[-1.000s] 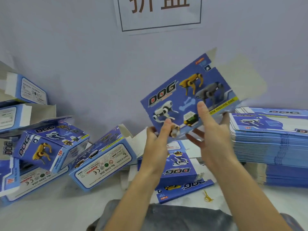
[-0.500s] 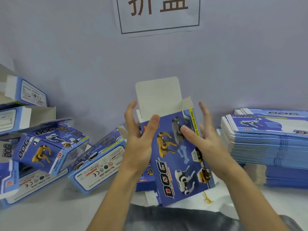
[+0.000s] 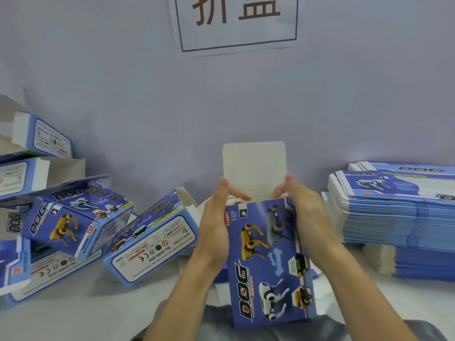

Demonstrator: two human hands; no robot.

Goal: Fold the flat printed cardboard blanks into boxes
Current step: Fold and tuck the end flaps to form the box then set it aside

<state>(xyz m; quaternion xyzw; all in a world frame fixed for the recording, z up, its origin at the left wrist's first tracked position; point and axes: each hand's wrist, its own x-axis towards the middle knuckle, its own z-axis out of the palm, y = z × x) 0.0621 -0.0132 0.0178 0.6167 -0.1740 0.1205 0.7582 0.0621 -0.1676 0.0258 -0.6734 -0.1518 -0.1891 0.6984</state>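
Folded boxes (image 3: 73, 225): piled at far left on the white table (image 3: 73, 313), some with end flaps open; one lies label-up (image 3: 152, 244) just left of the hands
Left hand (image 3: 214, 227): palm flat against the left wall of the held box, fingers curled over its top edge and pressing a small side flap inward
Held box (image 3: 268, 262): upright in the middle, between both hands, already opened into a tube, printed dog panel facing the camera; its pale lid flap (image 3: 254, 166) stands straight up
Right hand (image 3: 305, 212): clasps the right wall, fingertips bent over the top corner on the other side flap
Step in hand: probably closing the top; tuck both side flaps level first, keep the walls square, then crease the lid flap forward and slide its tongue in
Flat blanks (image 3: 394, 212): tall stack at right, well apart from the hands
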